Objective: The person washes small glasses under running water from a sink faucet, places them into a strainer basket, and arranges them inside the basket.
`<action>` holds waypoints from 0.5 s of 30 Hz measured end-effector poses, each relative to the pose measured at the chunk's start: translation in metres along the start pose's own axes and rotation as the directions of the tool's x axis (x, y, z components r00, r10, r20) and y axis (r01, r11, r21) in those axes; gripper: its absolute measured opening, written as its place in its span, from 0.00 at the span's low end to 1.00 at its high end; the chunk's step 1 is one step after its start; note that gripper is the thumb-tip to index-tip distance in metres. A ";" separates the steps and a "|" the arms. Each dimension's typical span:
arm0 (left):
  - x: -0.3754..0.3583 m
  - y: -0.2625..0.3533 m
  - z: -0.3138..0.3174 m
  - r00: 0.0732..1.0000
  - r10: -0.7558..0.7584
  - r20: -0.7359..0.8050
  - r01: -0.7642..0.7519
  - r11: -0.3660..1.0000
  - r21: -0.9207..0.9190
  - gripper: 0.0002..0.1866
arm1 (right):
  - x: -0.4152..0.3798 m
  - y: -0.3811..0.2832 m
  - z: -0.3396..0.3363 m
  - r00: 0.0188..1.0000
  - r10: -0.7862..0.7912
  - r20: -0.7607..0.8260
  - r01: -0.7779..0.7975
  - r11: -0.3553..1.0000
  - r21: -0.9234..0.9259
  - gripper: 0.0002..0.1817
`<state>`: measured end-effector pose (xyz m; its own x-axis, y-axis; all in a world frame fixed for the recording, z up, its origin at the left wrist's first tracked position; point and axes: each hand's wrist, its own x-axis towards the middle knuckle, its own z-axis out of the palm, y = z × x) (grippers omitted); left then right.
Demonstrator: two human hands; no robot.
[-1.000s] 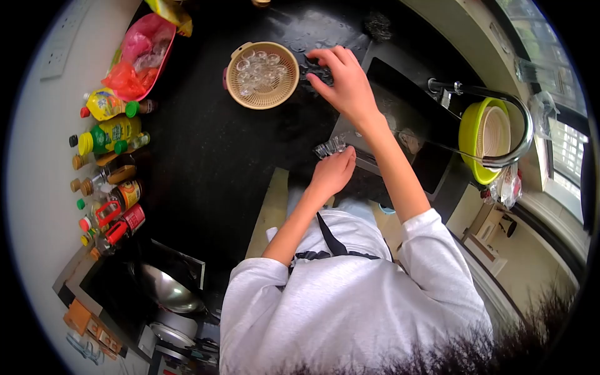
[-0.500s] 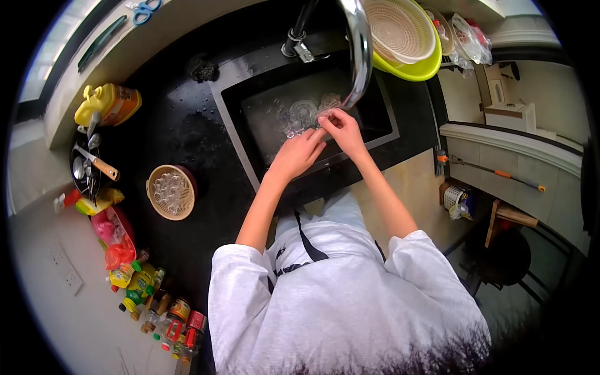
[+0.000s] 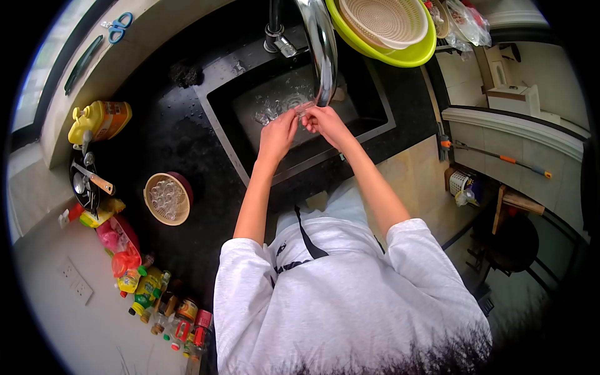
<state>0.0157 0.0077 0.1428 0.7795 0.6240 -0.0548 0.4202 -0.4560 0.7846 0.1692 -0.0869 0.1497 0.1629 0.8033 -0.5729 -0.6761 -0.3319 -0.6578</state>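
Hands [image 3: 303, 122], clear small glass [image 3: 302, 107], curved chrome tap [image 3: 320, 44]

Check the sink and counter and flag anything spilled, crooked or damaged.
Nothing stands out. Both hands, left hand and right hand, hold a small clear glass over the sink under the faucet. The basket of glasses sits level on the counter, which only shows water drops.

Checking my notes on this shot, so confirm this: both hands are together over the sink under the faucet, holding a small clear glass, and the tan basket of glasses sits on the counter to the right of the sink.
One detail is wrong. In the head view the tan basket of glasses sits on the counter left of the sink, not right. The rest holds: the left hand and right hand meet under the faucet around a small clear glass.
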 end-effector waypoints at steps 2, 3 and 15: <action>-0.001 -0.007 -0.009 0.994 0.108 -0.006 -0.107 0.994 0.025 0.08 | 0.000 -0.012 0.002 0.999 0.022 0.033 -0.016 0.985 -0.170 0.08; 0.001 -0.009 -0.016 0.994 0.107 -0.004 -0.107 0.994 0.026 0.08 | 0.001 -0.018 0.002 0.997 0.045 0.062 -0.022 0.940 -0.339 0.08; 0.025 -0.030 -0.026 0.914 0.047 0.403 -0.087 0.993 0.082 0.11 | 0.030 -0.041 -0.016 0.985 0.049 0.168 0.094 0.659 -0.746 0.13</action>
<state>0.0106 0.0535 0.1343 0.9193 0.2931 -0.2626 0.3876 -0.5588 0.7332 0.2132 -0.0574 0.1519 0.0066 0.8576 -0.5143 0.1061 -0.5120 -0.8524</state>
